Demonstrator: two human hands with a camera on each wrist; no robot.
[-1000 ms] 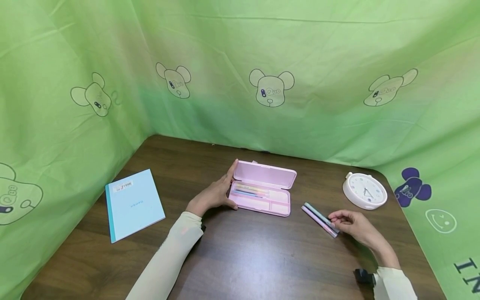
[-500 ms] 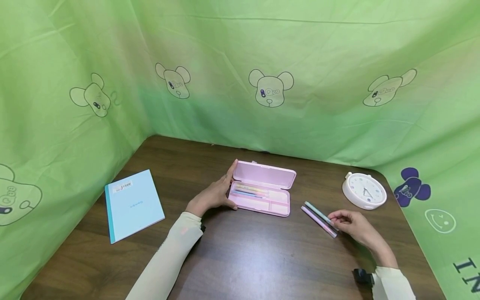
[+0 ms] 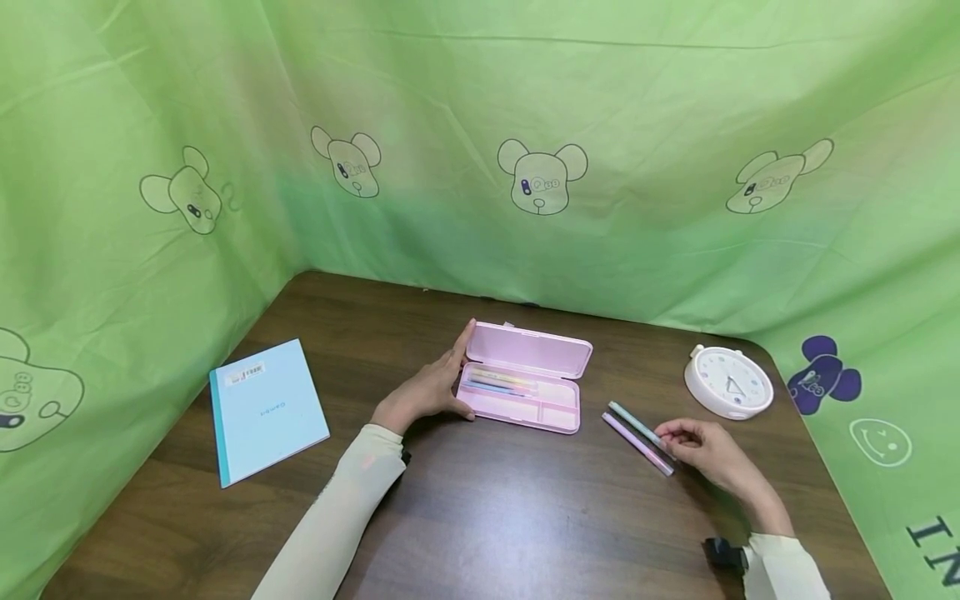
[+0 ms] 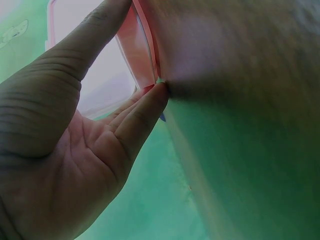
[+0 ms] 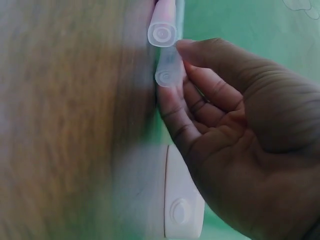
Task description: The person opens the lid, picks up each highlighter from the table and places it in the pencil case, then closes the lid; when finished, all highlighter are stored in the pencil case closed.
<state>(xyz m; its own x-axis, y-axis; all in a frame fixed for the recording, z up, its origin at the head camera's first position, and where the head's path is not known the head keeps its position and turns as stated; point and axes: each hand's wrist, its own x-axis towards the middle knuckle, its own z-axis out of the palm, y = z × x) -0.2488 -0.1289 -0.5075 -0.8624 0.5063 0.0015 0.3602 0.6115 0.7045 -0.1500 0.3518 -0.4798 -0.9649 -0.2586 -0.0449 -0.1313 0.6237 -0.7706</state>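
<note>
An open pink pencil case [image 3: 558,404] lies mid-table in the head view, several thin pens [image 3: 498,382] in its back compartment. My left hand [image 3: 427,387] holds its left end, thumb at the front edge and fingers up by the raised lid [image 3: 528,350]. The left wrist view shows the hand [image 4: 85,135] against the case's side [image 4: 137,47]. My right hand [image 3: 708,450] pinches the near end of a teal pen [image 3: 633,421] between thumb and fingertips. A pink-lilac pen [image 3: 637,444] lies beside it on the table; its clear end [image 5: 162,34] shows in the right wrist view.
A white round clock [image 3: 730,383] lies at the back right, beyond my right hand. A light blue notebook [image 3: 272,408] is at the left. Green curtain [image 3: 540,250] borders the brown table [image 3: 495,517] at the back and sides.
The teal pen's near end has shifted slightly away from the pink-lilac pen, widening the gap between them. The left hand and pencil case stay put.
</note>
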